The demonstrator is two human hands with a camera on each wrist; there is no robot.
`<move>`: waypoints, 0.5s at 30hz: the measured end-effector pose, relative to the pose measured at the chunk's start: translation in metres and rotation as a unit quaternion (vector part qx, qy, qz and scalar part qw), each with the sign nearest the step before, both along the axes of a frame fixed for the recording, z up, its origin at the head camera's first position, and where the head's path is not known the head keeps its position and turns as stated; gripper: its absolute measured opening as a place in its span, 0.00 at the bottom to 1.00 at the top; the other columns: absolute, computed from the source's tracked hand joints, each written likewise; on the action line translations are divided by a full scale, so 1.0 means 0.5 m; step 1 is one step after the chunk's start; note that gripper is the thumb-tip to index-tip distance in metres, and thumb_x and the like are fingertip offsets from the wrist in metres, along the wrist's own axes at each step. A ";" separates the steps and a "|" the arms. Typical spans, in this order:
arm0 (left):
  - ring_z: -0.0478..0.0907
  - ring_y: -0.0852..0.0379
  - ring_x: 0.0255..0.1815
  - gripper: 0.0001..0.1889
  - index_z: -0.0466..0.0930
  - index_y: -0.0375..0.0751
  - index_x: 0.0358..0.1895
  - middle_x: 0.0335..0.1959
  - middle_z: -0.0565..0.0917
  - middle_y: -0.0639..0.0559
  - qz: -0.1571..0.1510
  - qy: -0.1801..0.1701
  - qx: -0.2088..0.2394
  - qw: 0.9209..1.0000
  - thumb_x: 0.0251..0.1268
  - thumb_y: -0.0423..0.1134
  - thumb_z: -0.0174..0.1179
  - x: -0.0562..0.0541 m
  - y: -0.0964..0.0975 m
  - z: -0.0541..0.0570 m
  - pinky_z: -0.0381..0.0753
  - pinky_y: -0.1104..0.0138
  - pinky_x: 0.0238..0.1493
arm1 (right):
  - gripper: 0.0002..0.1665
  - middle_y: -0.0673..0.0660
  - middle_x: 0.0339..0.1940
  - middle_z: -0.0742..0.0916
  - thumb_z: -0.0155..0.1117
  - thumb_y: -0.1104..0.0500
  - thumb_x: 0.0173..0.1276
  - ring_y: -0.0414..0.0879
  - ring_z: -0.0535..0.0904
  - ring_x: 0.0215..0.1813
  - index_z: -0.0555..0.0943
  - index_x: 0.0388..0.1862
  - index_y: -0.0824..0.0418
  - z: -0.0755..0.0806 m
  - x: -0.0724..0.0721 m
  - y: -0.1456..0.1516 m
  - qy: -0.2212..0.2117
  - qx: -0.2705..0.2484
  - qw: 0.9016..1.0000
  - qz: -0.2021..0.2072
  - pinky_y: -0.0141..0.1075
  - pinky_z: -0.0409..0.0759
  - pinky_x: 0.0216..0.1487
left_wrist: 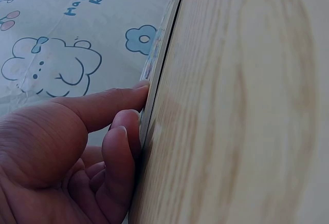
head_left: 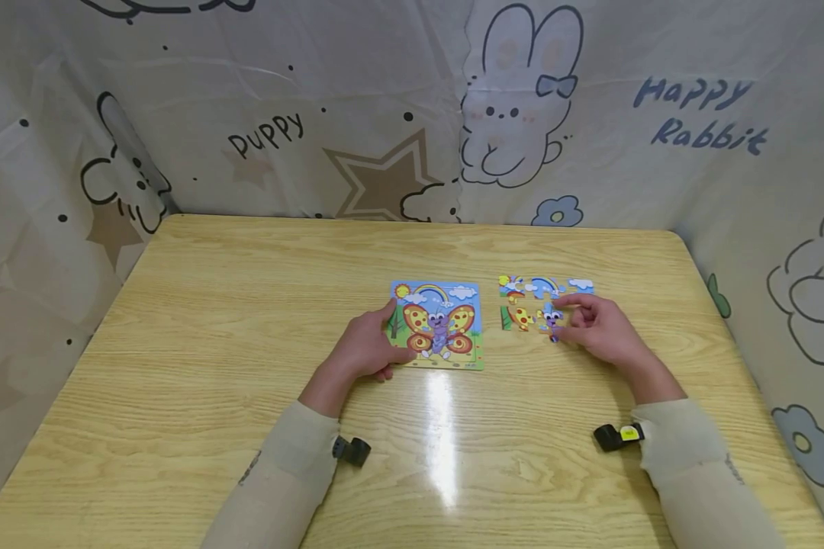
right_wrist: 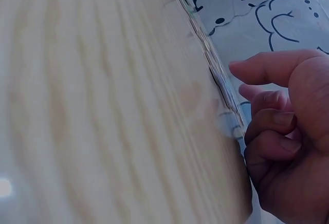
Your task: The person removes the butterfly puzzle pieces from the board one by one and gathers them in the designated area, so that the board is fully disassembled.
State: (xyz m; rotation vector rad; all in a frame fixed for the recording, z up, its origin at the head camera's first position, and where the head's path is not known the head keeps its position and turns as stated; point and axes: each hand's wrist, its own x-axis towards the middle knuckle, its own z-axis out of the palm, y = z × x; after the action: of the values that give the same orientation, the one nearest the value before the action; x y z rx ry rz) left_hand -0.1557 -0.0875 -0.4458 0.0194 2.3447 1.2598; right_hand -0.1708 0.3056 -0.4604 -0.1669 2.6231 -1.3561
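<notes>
A square butterfly picture puzzle board [head_left: 445,293] lies on the table. My left hand [head_left: 367,345] grips its left side, with the thumb over the lower-left part of the picture. In the left wrist view the thumb [left_wrist: 110,103] presses the board's edge [left_wrist: 165,54] and the other fingers curl beside it. To the right lies a group of loose puzzle pieces [head_left: 522,316], partly joined. Thumb and index finger of my right hand [head_left: 600,328] pinch a piece with the butterfly's purple face [head_left: 552,318]. Its other fingers are curled in the right wrist view.
The wood-grain table [head_left: 233,305] has a glare streak in front of the board. Fabric walls [head_left: 384,91] with cartoon prints stand behind and at both sides. Small dark cameras [head_left: 352,451] sit at both cuffs.
</notes>
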 end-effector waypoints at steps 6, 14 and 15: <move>0.77 0.53 0.10 0.54 0.47 0.48 0.82 0.19 0.80 0.41 0.001 0.001 -0.003 1.000 0.57 0.39 0.76 -0.001 0.000 -0.001 0.81 0.62 0.15 | 0.28 0.52 0.21 0.69 0.75 0.59 0.63 0.42 0.63 0.22 0.78 0.60 0.66 0.001 0.005 -0.020 0.019 -0.004 1.000 -0.011 0.37 0.63 0.25; 0.77 0.53 0.11 0.54 0.47 0.49 0.82 0.19 0.80 0.41 0.001 -0.004 -0.007 1.000 0.57 0.39 0.76 -0.002 0.002 -0.003 0.81 0.61 0.16 | 0.27 0.52 0.19 0.68 0.75 0.60 0.64 0.44 0.62 0.21 0.79 0.60 0.66 0.007 0.013 -0.050 0.031 -0.014 0.999 -0.013 0.38 0.65 0.33; 0.78 0.53 0.11 0.54 0.47 0.50 0.82 0.20 0.81 0.41 0.002 -0.005 -0.007 1.000 0.57 0.39 0.76 -0.003 0.002 -0.003 0.81 0.61 0.16 | 0.26 0.52 0.19 0.67 0.75 0.60 0.64 0.44 0.62 0.22 0.79 0.59 0.66 0.007 0.014 -0.054 0.033 -0.015 0.999 -0.013 0.38 0.65 0.34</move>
State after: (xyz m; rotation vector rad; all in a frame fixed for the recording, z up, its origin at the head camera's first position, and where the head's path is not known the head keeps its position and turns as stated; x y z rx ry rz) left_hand -0.1570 -0.0866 -0.4474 0.0048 2.3458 1.2420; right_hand -0.1641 0.2784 -0.4567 -0.1855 2.6688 -1.4220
